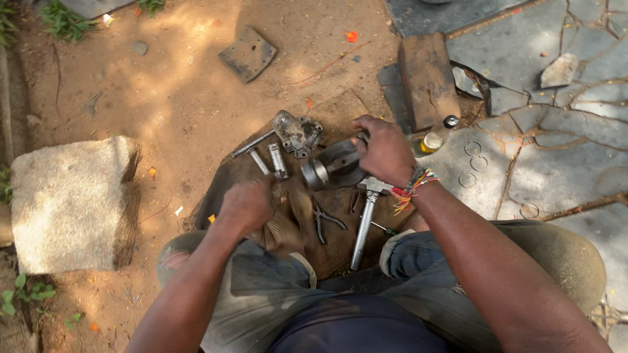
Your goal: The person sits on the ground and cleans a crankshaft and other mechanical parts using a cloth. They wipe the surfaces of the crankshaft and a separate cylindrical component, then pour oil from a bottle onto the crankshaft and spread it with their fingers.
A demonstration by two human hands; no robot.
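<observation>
While the right hand (384, 151) grips the round metal drum part (335, 166) from above, the left hand (246, 204) sits closed in a fist just left of it — what it holds, I cannot tell. Just below the drum lie pliers (324, 221) and a long metal wrench (364, 221) on a dark cloth (229, 180). Above and left of the drum sit a lumpy metal housing (297, 133) and two short pins (269, 161). Well left of the drum is a big stone block (72, 202) — a wooden block (428, 80) lies up to the right.

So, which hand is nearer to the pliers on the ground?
Left. The left hand is just left of the pliers; the right hand is farther up, gripping the round metal part.
</observation>
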